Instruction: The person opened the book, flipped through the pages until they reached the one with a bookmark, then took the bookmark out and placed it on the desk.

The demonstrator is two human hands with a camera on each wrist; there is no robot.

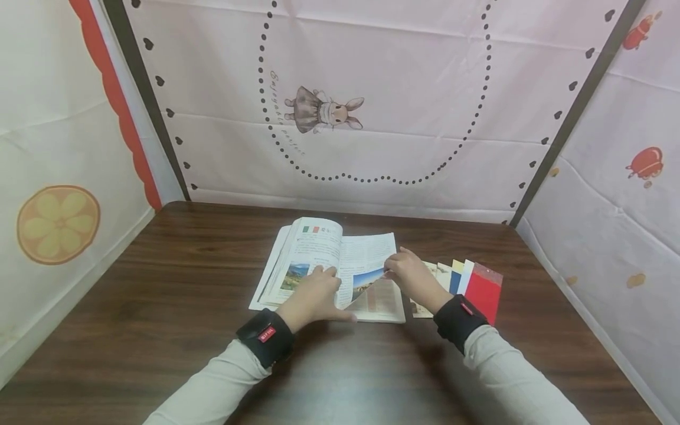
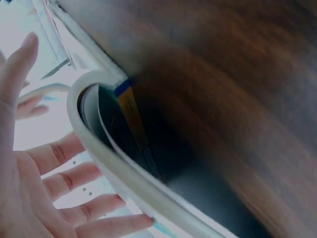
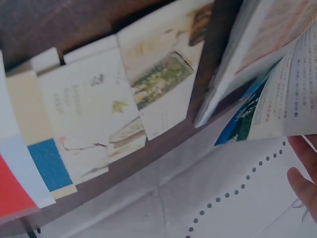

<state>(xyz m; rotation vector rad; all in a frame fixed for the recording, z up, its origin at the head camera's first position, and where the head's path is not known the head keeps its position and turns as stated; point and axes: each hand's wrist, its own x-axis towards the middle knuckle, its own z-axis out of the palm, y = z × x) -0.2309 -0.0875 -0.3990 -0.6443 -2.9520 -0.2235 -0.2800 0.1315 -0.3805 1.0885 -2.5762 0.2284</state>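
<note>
An open book (image 1: 319, 248) lies on the table with a thick stack of pages turned to the left. My left hand (image 1: 313, 298) rests on it near the lower middle, fingers spread over the left page and thumb stretched to the right. In the left wrist view, the straight fingers (image 2: 74, 178) lie against the curved pages. At the book's right side, my right hand (image 1: 413, 276) pinches the outer edge of a page (image 1: 366, 254), which is lifted and bent so that the printed page (image 1: 379, 301) beneath shows.
Right of the book lies a fanned row of cards or booklets: a red one (image 1: 484, 292), a white one, a blue and cream one, and illustrated ones (image 3: 163, 79). The brown wooden table (image 1: 159, 307) is enclosed by printed cloth walls (image 1: 414, 118) at the back and sides.
</note>
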